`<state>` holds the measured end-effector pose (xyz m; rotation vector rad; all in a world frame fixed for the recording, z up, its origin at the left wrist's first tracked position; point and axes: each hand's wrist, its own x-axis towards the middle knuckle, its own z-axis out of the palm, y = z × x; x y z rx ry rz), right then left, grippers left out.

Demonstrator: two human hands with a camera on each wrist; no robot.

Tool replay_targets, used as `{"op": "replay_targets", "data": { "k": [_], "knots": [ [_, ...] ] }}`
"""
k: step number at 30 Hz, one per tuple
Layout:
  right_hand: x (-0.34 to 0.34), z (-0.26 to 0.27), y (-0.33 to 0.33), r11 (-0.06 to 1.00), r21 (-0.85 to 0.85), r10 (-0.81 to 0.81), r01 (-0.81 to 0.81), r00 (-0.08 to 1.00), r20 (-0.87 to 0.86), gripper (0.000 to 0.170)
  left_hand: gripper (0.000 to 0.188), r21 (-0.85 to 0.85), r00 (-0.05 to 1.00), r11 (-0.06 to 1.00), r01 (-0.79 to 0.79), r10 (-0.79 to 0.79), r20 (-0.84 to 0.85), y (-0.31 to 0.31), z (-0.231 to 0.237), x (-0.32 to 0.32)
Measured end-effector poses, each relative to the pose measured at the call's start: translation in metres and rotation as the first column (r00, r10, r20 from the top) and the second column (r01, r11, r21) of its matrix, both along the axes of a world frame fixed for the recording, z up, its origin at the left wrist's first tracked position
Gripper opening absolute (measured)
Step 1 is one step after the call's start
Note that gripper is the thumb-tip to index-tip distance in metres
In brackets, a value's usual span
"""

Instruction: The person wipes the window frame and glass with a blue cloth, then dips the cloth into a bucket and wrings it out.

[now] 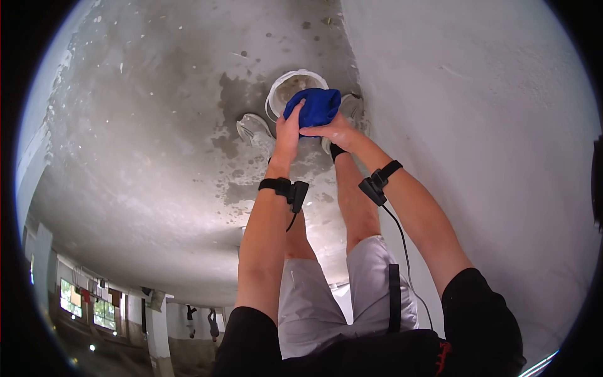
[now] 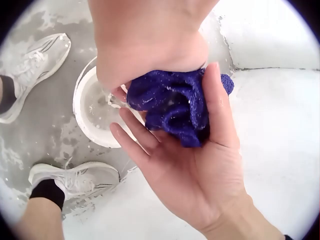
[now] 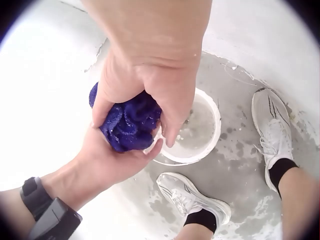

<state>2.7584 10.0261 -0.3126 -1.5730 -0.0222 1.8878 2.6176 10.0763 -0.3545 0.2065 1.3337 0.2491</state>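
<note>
A crumpled, wet-looking blue cloth [image 1: 317,107] is bunched between both hands above a white bucket [image 1: 281,85]. My left hand [image 1: 288,131] grips it from the left side, thumb lying over the folds in the head view. From the other side my right hand [image 1: 337,130] holds the cloth against its palm. In the left wrist view the right thumb presses along the folds of the blue cloth [image 2: 172,102]. The right wrist view shows both hands wrapped close around the bundle [image 3: 127,127]; part of it is hidden beneath the right hand.
The bucket, with cloudy liquid in it, stands on a stained, wet grey floor [image 1: 157,125] between two white shoes [image 1: 254,129]. A pale wall [image 1: 471,125] rises close on the right. A cable [image 1: 405,245] runs down from the right wrist camera.
</note>
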Motion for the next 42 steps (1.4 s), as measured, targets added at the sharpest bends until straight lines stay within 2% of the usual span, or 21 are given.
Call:
{"op": "replay_targets", "data": {
  "k": [3,10,12,13,15,16,18,19,20,21,22,24,25,27,29,31,33,36,38,40,42],
  "knots": [
    [-0.010,-0.004,-0.008,0.992,-0.047,-0.118,0.115,0.991,-0.064,0.073,0.064,0.011,0.998,0.998,-0.066,0.066,-0.022,-0.010,-0.005,0.001],
    [-0.022,-0.015,-0.010,0.997,0.076,-0.044,0.035,0.992,0.118,0.080,0.062,0.143,0.990,0.980,-0.136,0.132,0.042,-0.008,0.010,-0.010],
    [-0.017,-0.016,-0.008,0.996,0.060,0.053,-0.065,0.982,0.183,0.088,0.062,0.029,0.996,0.995,0.092,-0.092,-0.002,-0.012,-0.009,-0.028],
    [-0.015,-0.014,-0.005,0.996,0.062,0.049,-0.062,0.981,0.188,0.088,0.062,0.032,0.995,0.995,0.095,-0.095,0.003,-0.007,-0.008,-0.033],
    [-0.007,-0.009,0.000,0.996,0.006,0.088,-0.088,0.996,0.007,0.093,0.067,0.316,0.918,0.862,0.396,-0.381,-0.110,-0.001,-0.004,-0.040],
    [-0.002,-0.010,0.002,0.996,0.004,0.085,-0.085,0.996,0.006,0.093,0.067,0.315,0.917,0.862,0.398,-0.384,-0.110,0.003,0.003,-0.041],
    [0.007,-0.017,0.003,0.968,-0.127,0.210,-0.217,0.976,-0.062,0.075,0.078,0.635,0.789,0.532,0.560,-0.575,-0.214,0.022,0.025,-0.044],
    [0.010,-0.021,0.001,0.969,-0.126,0.205,-0.213,0.976,-0.070,0.075,0.078,0.630,0.785,0.529,0.568,-0.580,-0.220,0.034,0.041,-0.041],
    [0.014,-0.024,-0.002,0.963,-0.129,0.224,-0.236,0.969,-0.100,0.075,0.082,0.659,0.501,0.056,0.750,-0.698,-0.511,0.047,0.059,-0.034],
    [0.017,-0.027,-0.004,0.956,-0.132,0.244,-0.261,0.961,-0.129,0.074,0.086,0.515,0.184,-0.430,0.742,-0.608,-0.772,0.053,0.068,-0.030],
    [0.017,-0.022,0.000,0.954,-0.156,0.234,-0.258,0.959,-0.159,0.076,0.086,0.512,0.183,-0.428,0.745,-0.607,-0.774,0.051,0.069,-0.027],
    [0.021,-0.010,0.005,0.948,-0.150,0.247,-0.282,0.944,-0.220,0.077,0.090,0.432,0.064,-0.653,0.622,-0.507,-0.859,0.054,0.069,-0.022],
    [0.022,-0.004,0.013,0.941,-0.140,0.263,-0.309,0.925,-0.273,0.079,0.090,0.424,0.061,-0.654,0.626,-0.501,-0.863,0.054,0.062,-0.023],
    [0.020,-0.008,0.011,0.938,-0.102,0.296,-0.331,0.919,-0.259,0.076,0.087,0.501,0.199,-0.670,0.549,-0.477,-0.856,0.049,0.043,-0.023],
    [0.018,-0.007,0.013,0.912,-0.020,0.406,-0.410,0.907,-0.115,0.069,0.085,0.560,0.199,-0.616,0.554,-0.555,-0.808,0.058,0.048,-0.020],
    [0.011,-0.003,0.009,0.881,0.066,0.472,-0.469,0.881,-0.026,0.079,0.084,0.578,0.038,-0.538,0.614,-0.711,-0.702,0.064,0.050,-0.018],
    [0.005,0.000,0.005,0.937,0.084,0.333,-0.340,0.939,0.085,0.089,0.085,0.549,0.018,-0.568,0.613,-0.684,-0.729,0.064,0.047,-0.016],
    [-0.001,-0.013,-0.009,0.946,0.045,0.314,-0.321,0.942,0.116,0.102,0.085,0.505,-0.032,-0.590,0.630,-0.670,-0.742,0.056,0.036,-0.010],
    [-0.001,-0.008,-0.011,0.939,0.048,0.335,-0.341,0.937,0.098,0.105,0.083,0.486,-0.066,-0.588,0.647,-0.678,-0.732,0.056,0.031,-0.009],
    [-0.002,-0.011,-0.011,0.930,0.052,0.359,-0.363,0.930,0.082,0.109,0.070,0.482,-0.083,-0.664,0.572,-0.631,-0.771,0.058,0.029,-0.009],
    [-0.006,-0.015,-0.016,0.895,0.024,0.430,-0.446,0.877,0.215,0.112,0.065,0.494,-0.081,-0.653,0.575,-0.645,-0.760,0.059,0.031,-0.010]
  ]
}}
